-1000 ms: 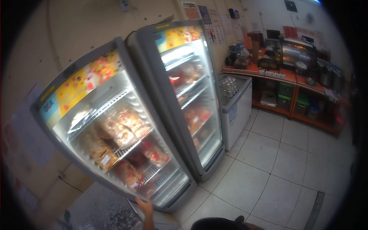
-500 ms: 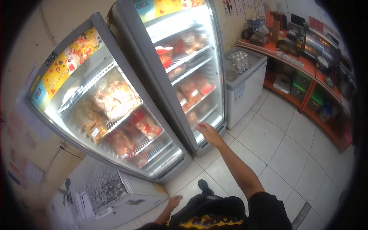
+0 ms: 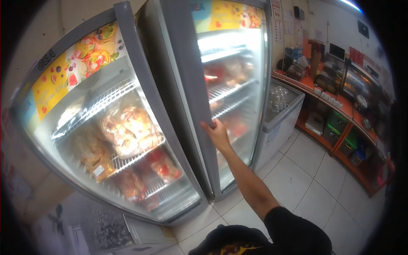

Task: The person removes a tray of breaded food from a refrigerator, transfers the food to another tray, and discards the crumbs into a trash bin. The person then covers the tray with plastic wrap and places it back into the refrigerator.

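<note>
My right hand [image 3: 217,134] is closed on the left edge of the right-hand upright fridge's glass door [image 3: 190,85], about halfway up, fingers curled around its grey frame. A pale strip shows along that edge, and the door looks slightly ajar. Behind its fogged glass are red and pale packages [image 3: 239,73] on wire shelves, too blurred to name. My left hand is out of view. To the left stands a second glass-door fridge [image 3: 148,85], shut and lit. Large clear bags of pale food [image 3: 131,131] and bags with red parts [image 3: 163,166] lie on its shelves.
A white chest freezer [image 3: 278,136] with a pack of cans [image 3: 278,97] on top adjoins the right fridge. Beyond it, an orange counter [image 3: 306,83] holds a glass display case [image 3: 359,80], with green bins [image 3: 335,123] below. Another chest freezer [image 3: 146,231] sits at lower left.
My right hand has risen from in front of the right fridge's lower glass to grip its door edge. That door's frame has swung outward a little. My left hand has left the view.
</note>
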The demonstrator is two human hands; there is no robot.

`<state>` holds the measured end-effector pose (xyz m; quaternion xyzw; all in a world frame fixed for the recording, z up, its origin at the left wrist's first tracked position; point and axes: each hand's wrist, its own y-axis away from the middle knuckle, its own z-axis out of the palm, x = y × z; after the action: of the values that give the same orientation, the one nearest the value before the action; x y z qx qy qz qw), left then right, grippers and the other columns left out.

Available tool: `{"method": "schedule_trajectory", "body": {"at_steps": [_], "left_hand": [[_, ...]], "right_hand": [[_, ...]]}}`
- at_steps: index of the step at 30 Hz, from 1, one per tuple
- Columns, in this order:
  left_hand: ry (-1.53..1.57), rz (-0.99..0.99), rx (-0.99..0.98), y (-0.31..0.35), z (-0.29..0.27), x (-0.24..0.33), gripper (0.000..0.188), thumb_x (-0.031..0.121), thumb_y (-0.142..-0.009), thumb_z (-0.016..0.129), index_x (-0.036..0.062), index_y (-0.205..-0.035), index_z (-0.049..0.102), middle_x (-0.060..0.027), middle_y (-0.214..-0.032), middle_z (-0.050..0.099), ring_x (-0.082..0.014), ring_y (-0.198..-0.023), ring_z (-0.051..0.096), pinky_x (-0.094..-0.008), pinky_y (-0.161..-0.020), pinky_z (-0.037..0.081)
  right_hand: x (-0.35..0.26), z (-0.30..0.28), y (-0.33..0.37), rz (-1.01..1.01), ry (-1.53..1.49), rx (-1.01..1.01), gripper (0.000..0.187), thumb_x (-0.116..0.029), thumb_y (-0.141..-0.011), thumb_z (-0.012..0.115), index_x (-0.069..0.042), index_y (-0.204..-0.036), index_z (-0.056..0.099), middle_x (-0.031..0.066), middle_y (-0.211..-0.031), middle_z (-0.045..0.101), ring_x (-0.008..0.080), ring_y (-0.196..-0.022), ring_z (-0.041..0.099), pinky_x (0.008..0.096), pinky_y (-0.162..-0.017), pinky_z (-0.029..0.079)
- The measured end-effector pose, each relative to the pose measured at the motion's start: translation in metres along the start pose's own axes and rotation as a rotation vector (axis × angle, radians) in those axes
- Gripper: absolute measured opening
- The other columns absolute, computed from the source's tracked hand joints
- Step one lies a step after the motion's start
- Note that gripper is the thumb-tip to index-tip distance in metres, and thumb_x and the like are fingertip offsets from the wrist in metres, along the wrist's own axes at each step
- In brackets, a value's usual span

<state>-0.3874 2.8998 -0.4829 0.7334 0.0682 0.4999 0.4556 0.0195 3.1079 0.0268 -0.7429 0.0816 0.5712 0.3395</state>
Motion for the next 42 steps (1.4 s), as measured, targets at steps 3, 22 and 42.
{"method": "schedule_trajectory", "body": {"at_steps": [3,22,42], "left_hand": [[0.238,0.002,0.012,-0.031,-0.012,0.026,0.040,0.041,-0.087,0.049,0.0130,-0.116,0.056,-0.0042,-0.094,0.062,-0.0155,-0.072,0.054,-0.0277,-0.053,0.040],[0.007,-0.054,-0.068,-0.152,0.047,0.262,0.045,0.043,-0.087,0.049,0.0120,-0.120,0.054,-0.0066,-0.102,0.060,-0.0180,-0.084,0.053,-0.0313,-0.066,0.040],[-0.297,-0.089,-0.146,-0.148,0.144,0.327,0.053,0.046,-0.087,0.050,0.0097,-0.126,0.050,-0.0115,-0.114,0.058,-0.0225,-0.104,0.053,-0.0371,-0.088,0.041]], "right_hand": [[0.017,-0.031,0.029,-0.193,-0.080,0.067,0.052,-0.049,-0.079,0.068,-0.001,-0.094,0.057,0.0017,-0.077,0.054,0.0080,-0.068,0.047,0.0255,-0.060,0.041],[0.137,-0.547,0.117,-0.144,-1.053,0.779,0.031,-0.039,-0.090,0.053,-0.008,-0.092,0.050,0.0000,-0.077,0.046,0.0094,-0.064,0.041,0.0246,-0.057,0.036],[0.186,-0.571,0.034,-0.219,-0.436,0.798,0.033,-0.040,-0.090,0.052,-0.007,-0.096,0.051,0.0005,-0.081,0.049,0.0096,-0.066,0.042,0.0243,-0.058,0.036]]}}
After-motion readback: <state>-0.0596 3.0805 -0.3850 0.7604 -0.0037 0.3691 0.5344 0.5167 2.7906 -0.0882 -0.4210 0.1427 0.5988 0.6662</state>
